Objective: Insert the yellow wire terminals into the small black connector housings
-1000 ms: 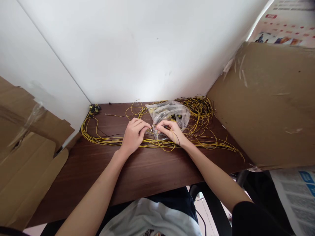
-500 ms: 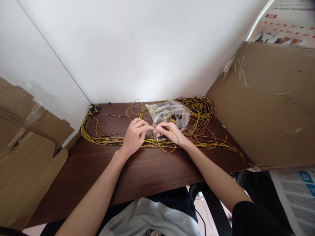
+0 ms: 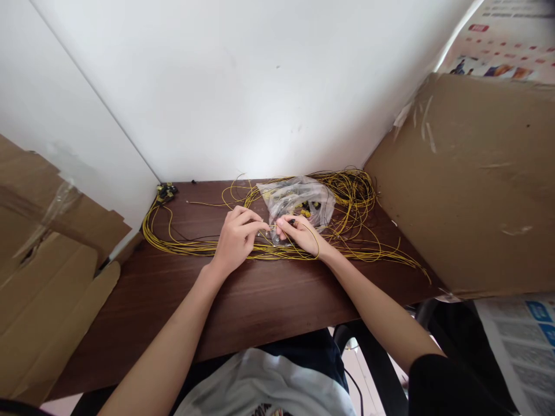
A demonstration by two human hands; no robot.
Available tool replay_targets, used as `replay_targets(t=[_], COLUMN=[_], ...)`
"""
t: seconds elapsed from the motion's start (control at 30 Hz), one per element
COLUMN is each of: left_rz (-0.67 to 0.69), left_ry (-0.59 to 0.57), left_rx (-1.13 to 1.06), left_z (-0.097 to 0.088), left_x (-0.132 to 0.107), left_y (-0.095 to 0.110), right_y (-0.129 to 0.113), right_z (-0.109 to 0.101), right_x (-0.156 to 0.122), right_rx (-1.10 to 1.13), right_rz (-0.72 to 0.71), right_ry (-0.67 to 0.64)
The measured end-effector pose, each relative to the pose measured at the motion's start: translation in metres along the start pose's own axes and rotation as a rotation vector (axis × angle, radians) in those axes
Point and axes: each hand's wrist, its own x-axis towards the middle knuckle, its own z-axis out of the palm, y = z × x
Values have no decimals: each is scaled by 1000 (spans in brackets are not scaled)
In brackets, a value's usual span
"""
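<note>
My left hand (image 3: 236,237) and my right hand (image 3: 299,234) meet fingertip to fingertip over a long bundle of yellow wires (image 3: 186,245) on the dark wooden table (image 3: 243,300). Both hands pinch a thin yellow wire end between thumb and forefinger. A yellow wire loops over the back of my right hand. Just behind my fingers lies a clear plastic bag (image 3: 299,202) with small black and yellow parts inside.
More yellow and black wires (image 3: 351,193) pile up at the back right. A small cluster of black connectors (image 3: 166,191) sits at the back left corner. Cardboard sheets stand at the right (image 3: 468,185) and left (image 3: 47,271). A white wall is behind.
The wire loop that hung below my right hand has drawn tighter against the wrist. My right hand has shifted slightly up and back; my left hand has barely moved.
</note>
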Motion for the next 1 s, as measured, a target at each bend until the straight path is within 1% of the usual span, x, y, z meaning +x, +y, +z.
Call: replay_targets(t=[0.23, 0.4, 0.57, 0.83, 1.0], left_rz=[15, 23, 59, 68, 110], left_ry=[-10, -37, -58, -88, -76], left_rx=[18, 30, 50, 76, 114], left_z=[0, 0, 1, 3, 3], left_x=[0, 0, 0, -1, 0], left_y=[1, 2, 5, 8, 10], right_y=[5, 7, 7, 10, 6], right_z=[0, 0, 0, -2, 0], right_x=[-1, -1, 0, 1, 0], right_rx=[38, 37, 127, 228, 269], right_rz=[9, 61, 46, 53, 120], right_ry=[-30, 5, 35, 57, 71])
